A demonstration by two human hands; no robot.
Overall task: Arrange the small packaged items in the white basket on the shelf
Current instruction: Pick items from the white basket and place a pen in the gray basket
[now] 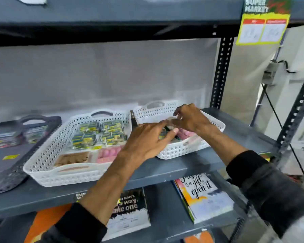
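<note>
The white basket (186,149) sits on the shelf (165,169) at about 2 o'clock from the frame's centre, its near corner at the shelf's front edge, likely so both hands can reach in; pink packs (185,133) lie along its right side, the rest hidden under the hands. The left hand (147,139) reaches in at the basket's 8 o'clock, fingers spread, its grip seemingly pressing on a dark and green pack (168,130); whether it holds it I cannot tell. The right hand (189,118), at the basket's centre, has fingers curled over something clear; its grip is hidden. At 9 o'clock a second basket (42,165) holds yellow-green packs (98,132), already sorted by kind; further left stands a dark basket (5,179).
</note>
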